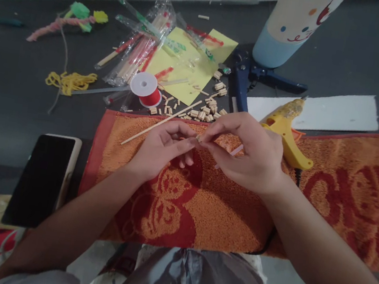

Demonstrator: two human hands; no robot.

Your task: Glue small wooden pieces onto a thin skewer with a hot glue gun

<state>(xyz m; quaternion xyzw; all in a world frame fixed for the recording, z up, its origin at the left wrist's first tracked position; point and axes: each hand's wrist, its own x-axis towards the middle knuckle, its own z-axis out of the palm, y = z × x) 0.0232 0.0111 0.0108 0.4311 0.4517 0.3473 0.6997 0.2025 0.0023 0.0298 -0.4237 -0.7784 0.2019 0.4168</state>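
Note:
Both hands meet over an orange and red towel [348,186]. My left hand [163,150] has its fingers curled and pinched toward my right hand [245,153], whose fingers are pinched too. Between the fingertips sits a tiny wooden piece [197,138], too small to make out well. A pale stick [237,150] shows under my right hand. A long thin wooden stick [160,123] lies on the towel just left of my left hand. Several short cut wooden bits [209,109] lie scattered beyond the towel's far edge.
A yellow glue gun [287,128] rests on the towel by my right hand. Beyond lie a red thread spool [146,88], yellow paper [187,65], bagged sticks [139,47], blue pliers [257,78], a dotted cylinder [294,24], a white strip [323,113]. A phone [43,179] lies left.

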